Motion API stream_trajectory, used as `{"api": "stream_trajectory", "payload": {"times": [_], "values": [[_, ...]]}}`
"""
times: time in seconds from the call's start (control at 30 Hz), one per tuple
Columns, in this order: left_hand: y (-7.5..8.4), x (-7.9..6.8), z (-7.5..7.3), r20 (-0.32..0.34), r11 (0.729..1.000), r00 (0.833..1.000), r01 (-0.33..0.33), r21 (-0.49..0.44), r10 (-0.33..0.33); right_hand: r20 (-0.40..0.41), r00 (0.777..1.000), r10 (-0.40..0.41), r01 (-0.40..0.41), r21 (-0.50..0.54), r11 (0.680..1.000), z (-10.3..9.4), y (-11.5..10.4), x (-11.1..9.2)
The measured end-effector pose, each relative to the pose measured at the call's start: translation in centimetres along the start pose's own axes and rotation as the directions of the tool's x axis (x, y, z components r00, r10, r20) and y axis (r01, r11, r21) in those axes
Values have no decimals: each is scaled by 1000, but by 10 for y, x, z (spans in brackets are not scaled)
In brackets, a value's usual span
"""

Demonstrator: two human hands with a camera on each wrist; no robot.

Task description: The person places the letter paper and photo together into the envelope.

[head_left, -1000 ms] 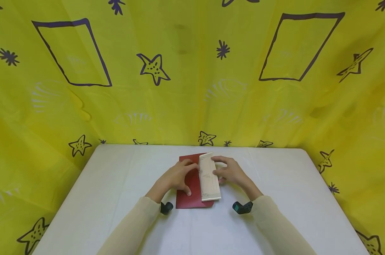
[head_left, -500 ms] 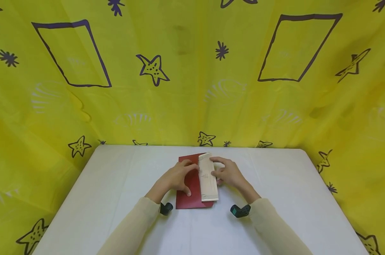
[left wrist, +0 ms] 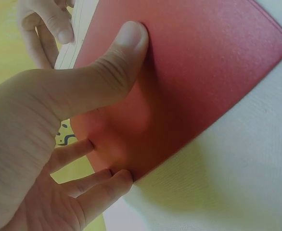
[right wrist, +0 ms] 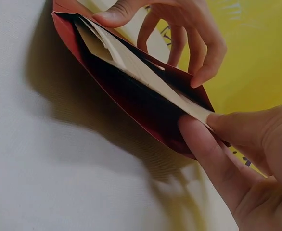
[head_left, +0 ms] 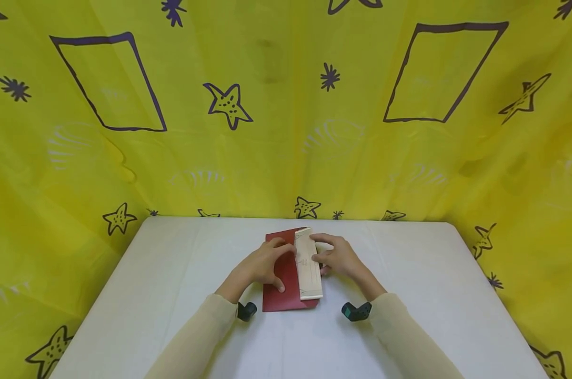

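A red paper envelope [head_left: 286, 301] lies in the middle of the white table, its mouth facing right. My left hand [head_left: 262, 264] holds it, thumb on the near part of its face and fingertips at the far part. A folded cream sheet of paper [head_left: 309, 276] with faint line drawings sits partly inside the mouth. My right hand [head_left: 341, 258] pinches the sheet's right edge between thumb and fingers. The right wrist view shows the envelope's dark inside gaping around the folded sheet [right wrist: 146, 79], with one right fingertip at the opening. The sheet's inserted part is hidden.
The white tabletop [head_left: 196, 252] spreads around the envelope. A yellow curtain [head_left: 276, 158] with starfish and shell drawings hangs behind the table and along both sides. Small black wrist cameras [head_left: 357, 311] sit at both cuffs.
My right hand has shifted slightly left with the folded sheet, so less of it sticks out of the envelope. The left hand and envelope have stayed almost in place.
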State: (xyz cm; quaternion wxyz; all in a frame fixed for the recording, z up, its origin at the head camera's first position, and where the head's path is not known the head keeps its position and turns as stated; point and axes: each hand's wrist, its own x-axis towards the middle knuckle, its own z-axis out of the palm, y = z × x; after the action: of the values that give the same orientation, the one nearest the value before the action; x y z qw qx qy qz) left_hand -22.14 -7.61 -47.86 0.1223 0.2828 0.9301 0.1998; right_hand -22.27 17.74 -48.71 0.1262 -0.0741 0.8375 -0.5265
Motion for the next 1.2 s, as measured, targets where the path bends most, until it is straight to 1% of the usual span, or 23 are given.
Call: {"api": "stream_trajectory", "payload": {"times": [0.13, 0.27, 0.57, 0.9, 1.1, 1.2], "values": [[0, 0, 0, -2, 1000, 1000, -2, -13, 2, 13, 1000, 12, -12, -11, 1000, -2, -2, 0], [0, 0, 0, -8, 1000, 1000, -2, -17, 2, 25, 1000, 10, -9, -12, 1000, 0, -4, 3], [-2, 1, 4, -10, 1000, 1000, -16, -10, 16, 54, 998, 20, -23, 59, 998, 11, -3, 9], [-3, 2, 5, -15, 1000, 1000, -5, -26, 5, 64, 997, 35, -43, 127, 991, 18, -4, 12], [-3, 0, 2, -8, 999, 1000, 0, -43, 0, 55, 997, 47, -52, 96, 994, 21, -4, 14], [-3, -1, 0, -10, 998, 1000, -8, -55, 7, 51, 998, 47, -52, 94, 994, 23, -5, 15]]}}
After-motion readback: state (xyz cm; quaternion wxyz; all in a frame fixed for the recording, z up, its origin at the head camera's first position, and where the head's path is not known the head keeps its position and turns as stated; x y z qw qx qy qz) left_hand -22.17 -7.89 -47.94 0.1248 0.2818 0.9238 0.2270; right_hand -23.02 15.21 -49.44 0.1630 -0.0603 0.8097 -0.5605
